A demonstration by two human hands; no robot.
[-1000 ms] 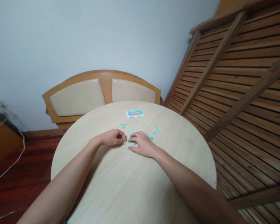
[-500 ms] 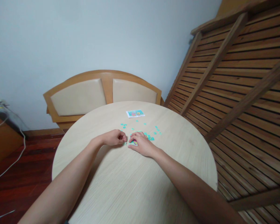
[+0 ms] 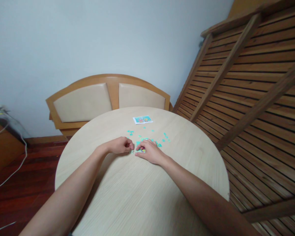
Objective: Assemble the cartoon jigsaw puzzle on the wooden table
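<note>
In the head view my left hand (image 3: 121, 145) rests on its side, its fingers pinched at a small jigsaw puzzle piece (image 3: 132, 151). My right hand (image 3: 149, 150) curves over a short strip of joined puzzle pieces (image 3: 140, 151), thumb along the near edge and fingers on the far side. A narrow gap lies between the two hands, and the right palm hides part of the strip. Just beyond the right fingers lies a cluster of turquoise puzzle pieces (image 3: 159, 145), partly covered by that hand.
On the round pale wooden table (image 3: 127, 193), a printed picture card (image 3: 143, 120) lies farther back. Loose pieces (image 3: 130, 132) are scattered left of centre and more (image 3: 165, 135) at right. A padded headboard (image 3: 83, 101) and a slatted wooden frame (image 3: 245, 78) stand behind.
My right fingers have shifted slightly, and more turquoise pieces show beyond them. My left hand stays almost in the same place.
</note>
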